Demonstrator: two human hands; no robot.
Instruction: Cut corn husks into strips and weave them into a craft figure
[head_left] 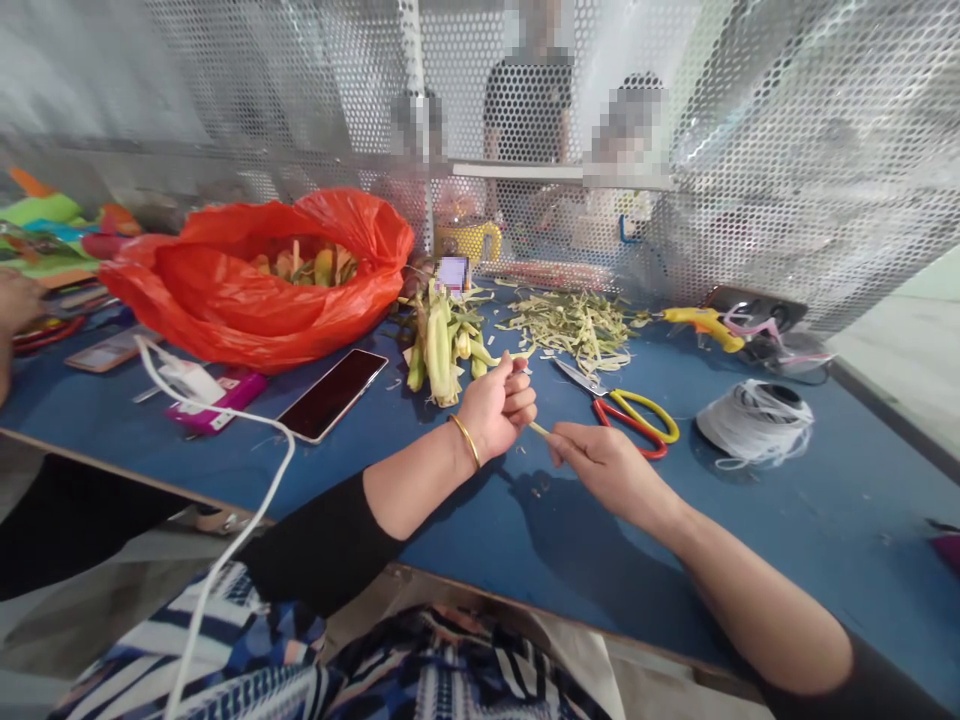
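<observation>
My left hand (496, 408), with a gold bangle at the wrist, is closed round a thin pale green strip (538, 430). The other end of this strip is pinched between the thumb and fingers of my right hand (600, 468). What lies inside the left fist is hidden. Just beyond it rests a bundle of pale green husk-like pieces (441, 350). A heap of shredded green strips (581, 325) lies farther back. Scissors (637, 418) with red and yellow handles lie beside my right hand, blades partly apart.
A red plastic bag (247, 300) with plant pieces inside stands at left, near a dark phone (335, 393) and a white cable (281, 470). At right are a cone of white string (754, 425) and a yellow glue gun (705, 325). Behind a perforated panel (315, 110) are people.
</observation>
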